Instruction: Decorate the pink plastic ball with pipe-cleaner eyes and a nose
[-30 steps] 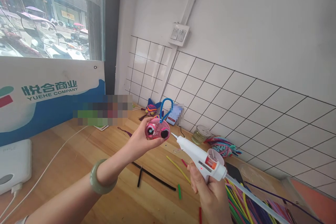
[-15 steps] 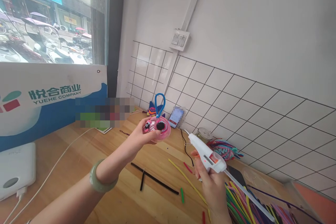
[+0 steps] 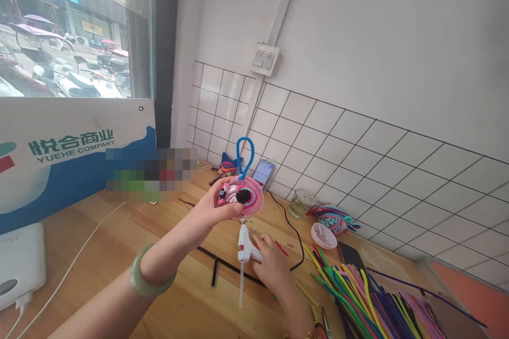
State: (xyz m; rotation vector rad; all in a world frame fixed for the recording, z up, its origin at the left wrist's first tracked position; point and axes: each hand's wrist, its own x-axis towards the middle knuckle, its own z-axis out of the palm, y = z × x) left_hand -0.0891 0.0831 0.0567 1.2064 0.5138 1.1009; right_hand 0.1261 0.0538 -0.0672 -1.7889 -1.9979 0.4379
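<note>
My left hand [image 3: 214, 206] is closed on a round pink pipe-cleaner ornament [image 3: 254, 204], which has black and white details and a blue loop [image 3: 245, 158] standing up from its top. In my right hand [image 3: 274, 265] is a white hot glue gun [image 3: 244, 243], its nozzle pointing up just under the ornament. Whether the nozzle touches the ornament, I cannot tell. A clear glue stick [image 3: 240, 286] sticks out of the gun's rear end. Behind my left hand lies a blue and orange pipe-cleaner figure [image 3: 227, 166].
Many coloured pipe cleaners [image 3: 366, 296] lie at the right. Near the tiled wall are a phone [image 3: 263, 175], a glass jar [image 3: 301, 204], a small pink bowl [image 3: 323, 236] and a braided bundle [image 3: 334, 220]. Black strips [image 3: 214, 271] lie below my hands; a white power bank [image 3: 22, 262] sits left.
My right hand has swung the glue gun left, from beside the jar to below the ornament, its nozzle now upward. The ornament has stayed in my left hand. The camera view has shifted slightly right.
</note>
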